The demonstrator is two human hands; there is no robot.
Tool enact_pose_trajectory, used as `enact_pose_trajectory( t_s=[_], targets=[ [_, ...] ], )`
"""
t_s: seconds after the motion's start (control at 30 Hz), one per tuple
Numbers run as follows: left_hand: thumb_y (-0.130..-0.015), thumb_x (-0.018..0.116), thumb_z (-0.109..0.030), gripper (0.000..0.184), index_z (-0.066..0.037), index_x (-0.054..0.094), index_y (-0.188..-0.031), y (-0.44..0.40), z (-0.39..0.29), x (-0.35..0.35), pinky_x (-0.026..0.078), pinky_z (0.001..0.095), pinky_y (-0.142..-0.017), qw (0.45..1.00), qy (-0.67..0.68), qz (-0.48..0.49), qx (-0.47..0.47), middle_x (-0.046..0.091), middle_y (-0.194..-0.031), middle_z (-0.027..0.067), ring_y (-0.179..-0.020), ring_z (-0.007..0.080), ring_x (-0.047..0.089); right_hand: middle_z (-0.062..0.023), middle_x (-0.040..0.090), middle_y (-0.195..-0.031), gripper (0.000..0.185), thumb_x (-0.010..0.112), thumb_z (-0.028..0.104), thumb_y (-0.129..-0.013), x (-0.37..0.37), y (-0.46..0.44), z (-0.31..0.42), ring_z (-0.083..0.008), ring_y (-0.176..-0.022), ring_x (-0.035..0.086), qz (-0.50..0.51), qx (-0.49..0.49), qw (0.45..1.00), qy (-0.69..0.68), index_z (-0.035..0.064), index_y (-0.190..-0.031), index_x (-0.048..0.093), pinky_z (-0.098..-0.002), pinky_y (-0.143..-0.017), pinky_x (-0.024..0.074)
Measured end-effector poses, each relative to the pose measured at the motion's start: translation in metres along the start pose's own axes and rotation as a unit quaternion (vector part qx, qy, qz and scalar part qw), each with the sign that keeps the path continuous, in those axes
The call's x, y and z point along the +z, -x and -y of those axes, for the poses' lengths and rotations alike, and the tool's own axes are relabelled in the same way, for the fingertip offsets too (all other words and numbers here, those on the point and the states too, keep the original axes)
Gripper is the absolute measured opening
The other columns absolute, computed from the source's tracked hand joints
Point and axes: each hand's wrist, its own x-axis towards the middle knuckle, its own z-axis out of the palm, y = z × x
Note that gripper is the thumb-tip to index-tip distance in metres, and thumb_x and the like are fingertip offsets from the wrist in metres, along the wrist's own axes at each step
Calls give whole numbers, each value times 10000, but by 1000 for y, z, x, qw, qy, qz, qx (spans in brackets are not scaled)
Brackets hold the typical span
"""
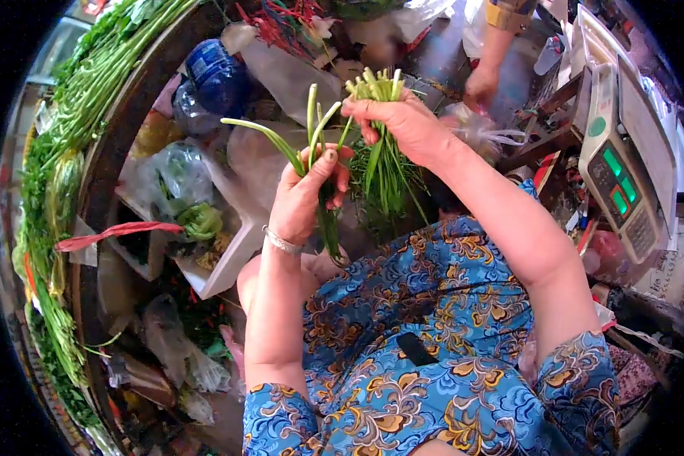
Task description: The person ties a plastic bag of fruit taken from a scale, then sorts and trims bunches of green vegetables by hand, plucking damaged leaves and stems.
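My left hand [305,190], with a bracelet at the wrist, is closed round a few long green vegetable stalks [269,133]. Their pale ends point up, and the leafy parts hang below my fingers. Beside it, slightly higher, my right hand [406,125] grips a thicker bunch of green vegetable stalks [387,171], cut ends upward and narrow leaves trailing down. One stalk [345,133] stands between the two hands, near my right fingertips; which hand holds it I cannot tell. Both bunches are in front of my patterned blue clothing [425,304].
Another person's hand [482,85] reaches down at the top right, near a clear plastic bag [475,125]. A digital scale [615,175] stands at right. Leafy greens [91,99] line the curved rim [99,167] at left. A white foam box [232,254] and plastic bags [171,175] lie nearby.
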Motion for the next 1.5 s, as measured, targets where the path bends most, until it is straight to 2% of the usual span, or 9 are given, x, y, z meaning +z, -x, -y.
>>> enact_pose_trajectory(
  t_s=[0.23,0.33,0.4,0.47,0.57,0.8,1.13,1.27,1.5],
  targets=[
    [-970,524,-257,251,-45,599,-1081,2,7,-9,428,233,-510,999,-10,-2,-35,628,-750,56,-618,139,590,-63,646,-861,142,608,210,-914,-40,-9,29,-210,-871,653,-64,-6,975,-213,73,-944,584,-314,-753,515],
    [-969,529,-254,243,-50,615,-1070,2,8,-7,460,246,-530,997,16,-74,-33,676,-843,84,-696,160,640,-40,618,-829,173,620,227,-912,-66,-9,47,-124,-629,533,45,-42,946,-319,62,-933,571,-281,-641,455],
    [-966,537,-252,240,-52,629,-1060,-2,11,-13,467,243,-550,996,-35,-87,-2,694,-924,107,-751,165,658,-2,566,-774,179,652,208,-891,-63,-3,47,-82,-571,443,-48,-47,967,-245,50,-924,575,-247,-566,400],
    [-970,529,-257,249,-48,636,-1054,-4,11,-12,456,238,-544,996,-36,-87,3,680,-856,85,-699,141,629,38,531,-659,151,695,210,-843,-55,-3,39,-78,-556,472,-128,-90,986,50,96,-862,598,-240,-535,393],
    [-975,519,-264,259,-45,632,-1054,-5,8,-10,439,233,-529,999,-38,-30,8,642,-776,55,-625,121,579,45,566,-679,176,711,251,-820,-23,0,11,-63,-595,495,-44,-36,995,77,91,-815,637,-240,-539,394],
    [-991,462,-246,276,-21,607,-1063,-4,6,9,386,227,-486,999,-3,44,-24,564,-666,45,-546,110,501,-7,579,-660,155,713,172,-835,14,8,-6,-93,-538,509,79,85,985,-130,63,-783,615,-255,-495,405],
    [-987,479,-241,269,-29,644,-981,-5,12,1,344,230,-444,993,-102,-64,-7,537,-609,4,-478,91,440,12,557,-670,149,662,177,-865,-9,-5,-1,-94,-578,506,-119,-40,992,4,72,-775,609,-252,-534,397],
    [-964,522,-179,180,-73,666,-944,-2,19,-19,257,220,-429,978,-128,-164,23,465,-601,-55,-475,48,365,-17,568,-680,122,694,138,-831,-63,-15,22,-125,-580,525,-241,-60,964,-91,40,-869,632,-271,-528,421],
    [-946,569,-203,183,-35,605,-1009,11,7,-78,245,256,-423,943,72,-323,45,390,-602,-39,-469,80,329,-71,599,-773,154,729,135,-796,-116,-16,38,-198,-619,537,-344,-78,919,-179,60,-879,624,-284,-575,439]
  ],
)
